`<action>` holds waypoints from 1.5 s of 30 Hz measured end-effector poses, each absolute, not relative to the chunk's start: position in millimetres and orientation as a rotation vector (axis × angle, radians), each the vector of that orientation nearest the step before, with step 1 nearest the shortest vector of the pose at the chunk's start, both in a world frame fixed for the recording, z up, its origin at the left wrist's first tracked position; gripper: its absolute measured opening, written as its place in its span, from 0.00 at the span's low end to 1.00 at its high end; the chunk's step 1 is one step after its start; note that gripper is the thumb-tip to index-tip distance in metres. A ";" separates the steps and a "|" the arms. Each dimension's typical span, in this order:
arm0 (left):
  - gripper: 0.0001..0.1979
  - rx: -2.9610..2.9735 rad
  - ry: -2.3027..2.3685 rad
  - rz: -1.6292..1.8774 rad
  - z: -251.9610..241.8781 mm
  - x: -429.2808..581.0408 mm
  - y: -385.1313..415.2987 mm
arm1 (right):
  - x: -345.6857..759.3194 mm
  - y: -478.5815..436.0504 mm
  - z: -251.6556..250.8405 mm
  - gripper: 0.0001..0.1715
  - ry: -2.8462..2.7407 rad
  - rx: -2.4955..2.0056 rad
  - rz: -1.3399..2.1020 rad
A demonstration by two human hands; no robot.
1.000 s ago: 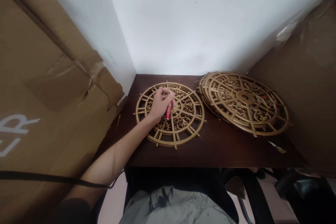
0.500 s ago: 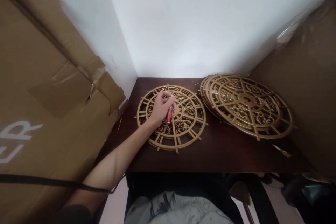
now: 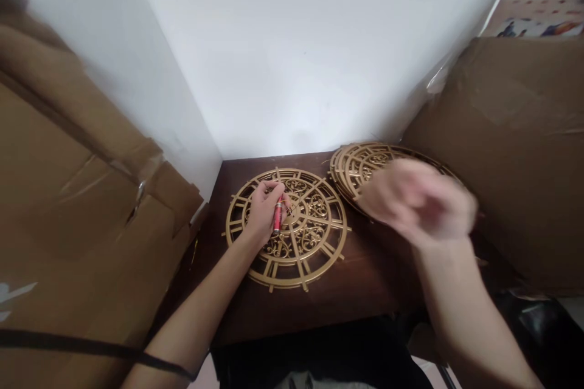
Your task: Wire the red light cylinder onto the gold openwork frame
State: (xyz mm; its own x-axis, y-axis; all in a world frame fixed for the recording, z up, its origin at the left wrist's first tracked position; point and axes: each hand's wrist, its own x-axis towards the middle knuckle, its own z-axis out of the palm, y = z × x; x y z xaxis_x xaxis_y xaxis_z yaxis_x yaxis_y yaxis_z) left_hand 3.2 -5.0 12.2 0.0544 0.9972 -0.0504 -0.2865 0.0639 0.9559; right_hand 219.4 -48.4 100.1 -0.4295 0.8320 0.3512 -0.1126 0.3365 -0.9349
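**Left hand (image 3: 261,214) at the hub of a gold disc (image 3: 314,238); right hand (image 3: 417,203) newly in frame.**
Since 0.5 s ago the right hand has come in at centre right, above the stack of discs (image 3: 353,167). It is smeared by motion, so its grip cannot be told, and it covers most of the stack. The left hand has not moved: its fingers are closed around a small red tube (image 3: 277,217) that rests at the centre of the single disc, left of middle on the dark table (image 3: 365,282), so the work there is unchanged. The tube's tip is too small to read. 2 cardboard boxes (image 3: 68,206) are cut off at the frame edges.
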 end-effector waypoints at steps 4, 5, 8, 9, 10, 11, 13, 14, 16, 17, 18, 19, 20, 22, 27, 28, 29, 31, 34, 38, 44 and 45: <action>0.12 0.932 0.970 1.273 11.2 1.7 -3.2 | 180.5 -25.8 62.6 0.14 -1.820 -1.055 0.960; 0.13 0.934 0.968 1.273 11.2 1.6 -3.1 | 171.8 -19.9 51.5 0.14 -1.877 -1.146 0.844; 0.13 0.946 0.954 1.269 11.0 1.9 -3.4 | 153.1 -8.7 24.8 0.06 -2.047 -1.243 0.680; 0.13 0.950 0.951 1.268 10.9 2.0 -3.4 | 149.3 -7.6 19.2 0.06 -2.097 -1.252 0.606; 0.13 0.953 0.952 1.266 10.8 2.1 -3.5 | 146.4 -7.7 15.1 0.06 -2.138 -1.259 0.532; 0.14 0.954 0.953 1.266 10.7 2.2 -3.5 | 144.1 -8.8 12.2 0.07 -2.174 -1.266 0.468; 0.14 0.951 0.952 1.267 10.8 2.4 -3.5 | 141.0 -12.7 8.2 0.09 -2.213 -1.279 0.389; 0.14 0.949 0.946 1.268 11.0 2.5 -3.5 | 139.9 -14.9 6.4 0.10 -2.218 -1.278 0.377; 0.13 0.942 0.936 1.266 11.5 2.6 -3.6 | 138.6 -18.7 2.6 0.10 -2.200 -1.255 0.387; 0.13 0.941 0.935 1.264 11.8 2.6 -3.6 | 138.3 -20.0 0.8 0.11 -2.182 -1.238 0.404; 0.13 0.940 0.935 1.262 12.0 2.6 -3.5 | 138.3 -20.8 -0.8 0.11 -2.162 -1.218 0.427; 0.13 0.939 0.936 1.261 12.1 2.5 -3.3 | 138.5 -21.2 -1.9 0.11 -2.142 -1.196 0.456; 0.13 0.936 0.938 1.263 12.1 2.5 -2.9 | 138.9 -21.2 -2.5 0.12 -2.117 -1.178 0.491; 0.13 0.936 0.942 1.270 11.5 2.4 -2.0 | 140.2 -20.9 -2.3 0.13 -2.057 -1.151 0.574; 0.12 0.951 0.946 1.281 9.5 2.3 -1.2 | 145.7 -19.1 0.8 0.10 -1.912 -1.096 0.854; 0.12 0.951 0.944 1.283 9.4 2.3 -1.4 | 147.2 -18.3 1.0 0.09 -1.876 -1.084 0.915; 0.12 0.950 0.941 1.285 9.4 2.2 -1.8 | 148.7 -17.3 1.2 0.09 -1.833 -1.074 0.970; 0.12 0.945 0.940 1.286 9.9 2.1 -2.3 | 151.3 -14.9 1.4 0.10 -1.731 -1.055 1.043; 0.12 0.927 0.938 1.286 10.8 2.0 -2.1 | 153.4 -12.2 2.5 0.11 -1.593 -1.026 1.094; 0.12 0.884 0.923 1.299 11.6 2.2 -0.4 | 153.5 -11.4 3.2 0.11 -1.507 -1.037 1.074; 0.11 0.853 0.891 1.290 9.5 -0.2 2.6 | 155.3 -10.2 -1.8 0.08 -1.495 -1.077 0.911; 0.11 0.852 0.883 1.287 9.2 -0.6 2.8 | 155.8 -10.1 -2.0 0.08 -1.488 -1.096 0.924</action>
